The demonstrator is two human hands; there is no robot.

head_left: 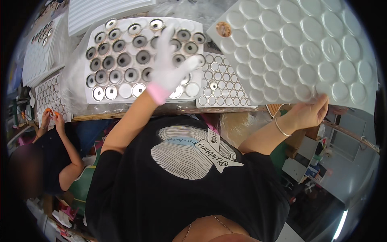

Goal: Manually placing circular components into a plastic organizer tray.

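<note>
My left hand [171,64], in a white glove with a pink cuff, is spread open over a white tray [93,36] filled with round metal cups with dark centres. It hovers over the tray's right side; whether it touches a cup is unclear. My right hand [308,113], bare with a thin bracelet, grips the lower edge of a large white moulded tray [298,44] with oval pockets, held tilted up at the right. One brown round piece [223,29] sits in that tray's top-left pocket.
A smaller tray of metal rings [225,86] lies between the two trays. More ring trays [48,97] and white stacks [100,12] lie at the left and back. Another person [56,149] sits to my left, hands raised. The wooden bench edge [121,115] runs below the trays.
</note>
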